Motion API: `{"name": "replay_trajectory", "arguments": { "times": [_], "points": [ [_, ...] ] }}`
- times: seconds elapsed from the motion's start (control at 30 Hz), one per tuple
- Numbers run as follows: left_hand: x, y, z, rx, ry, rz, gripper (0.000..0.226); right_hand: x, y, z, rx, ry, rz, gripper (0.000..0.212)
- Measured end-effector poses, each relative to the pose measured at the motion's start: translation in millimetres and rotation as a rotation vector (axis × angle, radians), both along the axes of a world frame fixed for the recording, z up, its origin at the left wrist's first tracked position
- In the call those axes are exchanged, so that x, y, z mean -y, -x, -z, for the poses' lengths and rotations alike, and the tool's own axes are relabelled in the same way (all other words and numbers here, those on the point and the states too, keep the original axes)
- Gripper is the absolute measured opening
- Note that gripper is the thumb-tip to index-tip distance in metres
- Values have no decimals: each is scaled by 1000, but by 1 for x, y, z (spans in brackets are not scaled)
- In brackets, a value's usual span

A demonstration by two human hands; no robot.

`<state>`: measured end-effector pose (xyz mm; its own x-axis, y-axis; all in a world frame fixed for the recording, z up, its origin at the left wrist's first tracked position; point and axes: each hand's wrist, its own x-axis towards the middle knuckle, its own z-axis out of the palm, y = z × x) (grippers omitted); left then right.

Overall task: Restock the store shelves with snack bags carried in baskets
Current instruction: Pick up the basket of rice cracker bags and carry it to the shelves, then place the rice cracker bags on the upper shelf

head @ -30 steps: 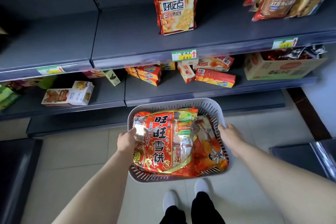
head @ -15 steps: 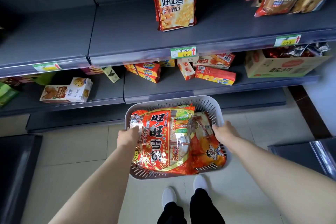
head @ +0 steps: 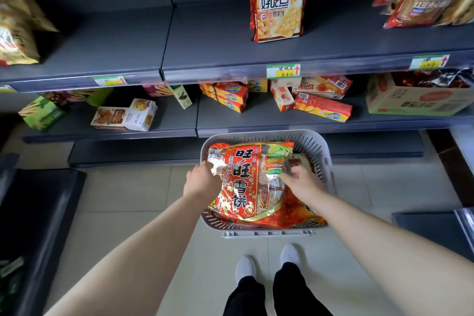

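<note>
A grey slotted basket (head: 318, 147) sits low in front of the shelves, just ahead of my feet. On top of its load lies a large red snack bag (head: 246, 182) with big Chinese characters, and an orange bag (head: 295, 215) shows beneath it. My left hand (head: 202, 180) grips the red bag's left edge. My right hand (head: 300, 182) has its fingers curled over the bag's right side. Neither hand touches the basket rim. The middle shelf (head: 218, 41) has a wide bare stretch left of a row of cracker bags (head: 278, 11).
The lower shelf holds scattered snack boxes (head: 322, 108) and an open cardboard carton (head: 415, 100). More bags stand at the upper right (head: 423, 0) and far left (head: 18, 20). Dark shelf units flank me on the left (head: 38, 213) and right (head: 436, 228). The floor is tiled.
Both hands have left the basket's rim and moved inward onto the red snack bag. The basket now sits lower and farther out in front of me.
</note>
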<state>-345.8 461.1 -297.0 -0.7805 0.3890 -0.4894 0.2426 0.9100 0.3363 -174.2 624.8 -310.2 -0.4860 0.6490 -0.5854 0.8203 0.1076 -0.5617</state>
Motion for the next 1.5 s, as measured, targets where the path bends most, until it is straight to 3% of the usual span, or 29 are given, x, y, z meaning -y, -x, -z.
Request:
{"name": "replay_trajectory", "arguments": {
  "times": [0.1, 0.2, 0.5, 0.63, 0.73, 0.83, 0.9, 1.0, 1.1, 1.27, 1.5],
  "points": [
    [6, 0, -1, 78, -62, 0, 41, 19, 6, 7, 53, 149, 77, 64],
    [13, -1, 1, 91, -87, -20, 40, 31, 14, 13, 65, 175, 201, 86],
    [30, 2, 1, 76, -114, -78, 36, 30, 23, 15, -27, 301, 352, 89],
    [24, 3, -8, 69, -100, -67, 38, 27, 16, 4, -154, 296, 306, 82],
    [13, 0, -18, 51, -134, -96, 28, 11, 7, -12, -280, 342, 302, 56],
    [1, 1, -27, 135, -277, -218, 47, -12, -2, -35, -379, 450, 359, 34],
    [-7, 1, -36, 272, -424, -337, 60, -24, -5, -48, -409, 497, 384, 38],
    [-15, 0, -50, 495, -666, -478, 55, -36, -8, -60, -483, 547, 390, 42],
    [-17, -1, -59, 606, -726, -508, 56, -40, -12, -66, -532, 574, 384, 43],
    [-12, -2, -66, 685, -693, -502, 66, -41, -13, -67, -549, 526, 368, 37],
    [-2, -14, -70, 585, -724, -566, 64, -35, 2, -63, -407, 377, 276, 31]
  ]
}}
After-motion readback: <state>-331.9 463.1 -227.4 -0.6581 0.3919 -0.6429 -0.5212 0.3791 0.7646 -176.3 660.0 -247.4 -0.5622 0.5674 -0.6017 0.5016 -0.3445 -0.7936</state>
